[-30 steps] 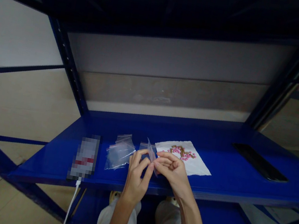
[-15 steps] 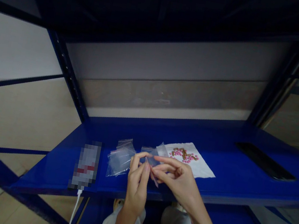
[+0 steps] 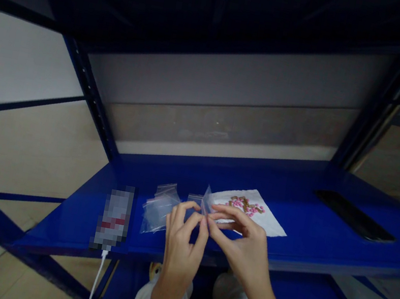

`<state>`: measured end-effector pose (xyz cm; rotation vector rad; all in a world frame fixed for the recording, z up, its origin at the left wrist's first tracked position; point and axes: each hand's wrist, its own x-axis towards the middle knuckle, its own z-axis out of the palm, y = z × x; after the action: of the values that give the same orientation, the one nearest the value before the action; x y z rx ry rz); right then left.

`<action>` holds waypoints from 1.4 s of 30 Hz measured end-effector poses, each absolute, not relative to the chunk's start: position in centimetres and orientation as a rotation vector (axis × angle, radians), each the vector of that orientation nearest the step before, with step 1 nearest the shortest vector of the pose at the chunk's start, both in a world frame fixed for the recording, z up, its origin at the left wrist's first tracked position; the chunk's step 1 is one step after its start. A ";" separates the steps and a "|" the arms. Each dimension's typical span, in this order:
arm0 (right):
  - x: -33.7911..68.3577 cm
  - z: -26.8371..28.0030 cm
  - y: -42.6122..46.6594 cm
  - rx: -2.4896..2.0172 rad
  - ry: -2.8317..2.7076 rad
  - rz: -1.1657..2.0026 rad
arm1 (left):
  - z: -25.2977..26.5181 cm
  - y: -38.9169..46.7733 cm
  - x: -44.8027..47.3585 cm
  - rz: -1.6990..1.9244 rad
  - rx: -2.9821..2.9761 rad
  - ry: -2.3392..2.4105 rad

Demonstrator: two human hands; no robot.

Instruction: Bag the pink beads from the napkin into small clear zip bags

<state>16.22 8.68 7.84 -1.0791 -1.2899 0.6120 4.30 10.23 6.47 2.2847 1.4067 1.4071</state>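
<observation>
A small clear zip bag (image 3: 207, 200) is pinched between my two hands, above the front of the blue shelf. My left hand (image 3: 185, 234) grips its near edge with thumb and fingertips. From the other side, my right hand (image 3: 242, 237) closes thumb and fingers on the same bag. Just left of my left hand lies a loose pile of clear zip bags (image 3: 159, 209). Behind my right hand, a white paper sheet (image 3: 270, 223) carries many pink and brown capsule-like pieces (image 3: 246, 205). My fingers hide part of the held bag.
The blue shelf (image 3: 312, 190) has another blue shelf board below it and a dark one overhead. A black phone-like slab (image 3: 354, 215) lies at the right. On the left is a blurred-out device (image 3: 114, 217) with a white cable (image 3: 97, 276) hanging off the front edge.
My fingers have shifted their hold, and the bag now stands more upright between them. My left hand's fingers are more spread and arched than before.
</observation>
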 end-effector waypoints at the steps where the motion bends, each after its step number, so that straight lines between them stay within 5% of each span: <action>1: 16.1 7.8 8.7 -1.084 -1.288 0.597 | 6.4 10.3 4.3 1.420 2.284 1.421; 14: 17.4 7.3 8.8 -1.238 -1.582 0.251 | 6.5 10.4 5.0 1.547 2.364 1.456; 32: 18.4 9.0 8.0 -1.045 -1.773 0.641 | 10.3 11.6 2.5 1.090 2.584 1.074; 42: 21.4 10.5 11.2 -1.106 -1.660 0.492 | 10.0 15.5 3.8 1.076 2.713 1.057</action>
<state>21.40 11.15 10.50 -1.1056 -1.6605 0.4918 3.79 15.47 9.96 2.7134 1.0575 1.0762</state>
